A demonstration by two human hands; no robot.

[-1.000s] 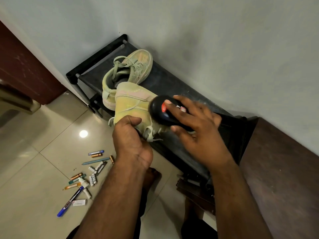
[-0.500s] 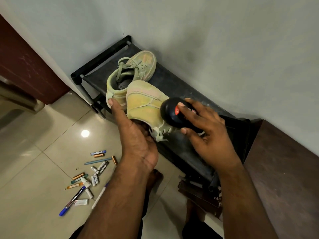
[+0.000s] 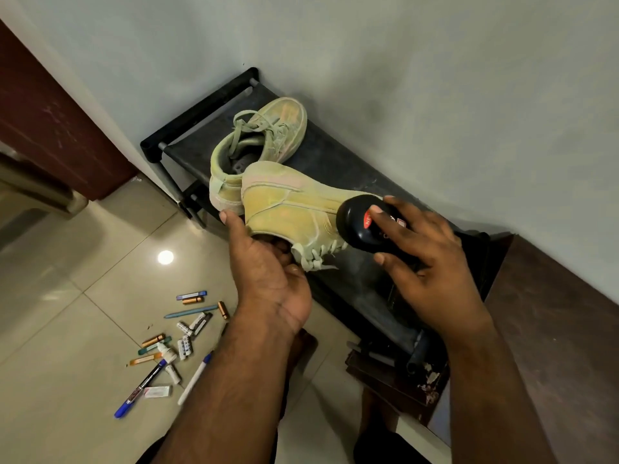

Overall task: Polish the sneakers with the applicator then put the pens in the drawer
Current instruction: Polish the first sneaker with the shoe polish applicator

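**Weak hold on the shoe, pens underfoot**

Below your left forearm, the pens (image 3: 187, 314) lie loose on the floor among batteries (image 3: 222, 309) and small bottles. Shift your feet without looking and you could tread on one or roll it away; none has gone to a drawer yet, and no drawer shows.

Your left hand (image 3: 268, 262) grasps the near shoe (image 3: 288, 209) from beneath, fingers tucked into its opening, thumb up the heel. That hold is shallow: press hard and the shoe may twist or drop off your fingers.

Your right hand (image 3: 425, 262) clasps the applicator (image 3: 368, 226), fingers spread over its black body, its head against the shoe's side near the laces. Loose lace ends hang just under it and could catch polish.

Beyond both hands, the second shoe (image 3: 264, 135) sits on the rack (image 3: 335, 162), touching the held one. A wide stroke could knock it off the edge.
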